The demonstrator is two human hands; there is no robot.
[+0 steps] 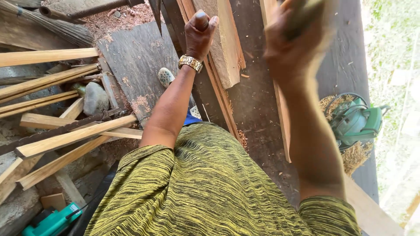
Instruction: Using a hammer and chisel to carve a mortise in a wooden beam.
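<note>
My left hand is closed in a fist around a dark rounded tool handle, whose end shows above the thumb. It is held over the edge of a pale wooden plank that lies on a dark workbench. A gold wristwatch is on that wrist. My right hand is raised and blurred by motion, gripping a dark object that I cannot make out. It is to the right of the plank and above the bench.
Several pale wooden slats lie crossed at the left beside a grey stone and a broom. A green power tool sits on wood shavings at the right. A teal tool lies at the bottom left. A grey board lies beneath.
</note>
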